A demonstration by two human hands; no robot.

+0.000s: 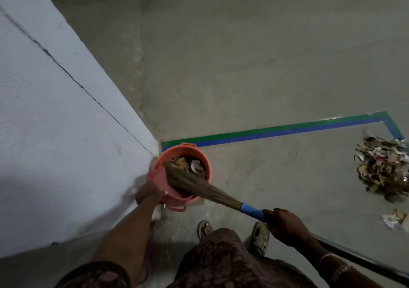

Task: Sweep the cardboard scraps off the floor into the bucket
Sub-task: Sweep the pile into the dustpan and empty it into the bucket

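An orange bucket (204, 161) stands on the floor at the foot of the wall, with cardboard scraps (181, 162) inside it. My left hand (148, 193) grips a pink dustpan (158, 177) tipped over the bucket's near rim. My right hand (285, 223) grips the blue-wrapped handle of a grass broom (194, 184), whose bristles reach across the dustpan into the bucket. A large pile of cardboard scraps (384, 168) lies on the floor at the right.
A white wall (55, 121) runs along the left. Green and blue tape (276, 130) marks a line on the concrete floor behind the bucket. A few loose scraps (396, 218) lie at the right edge. My feet in sandals (259, 236) stand just behind the bucket.
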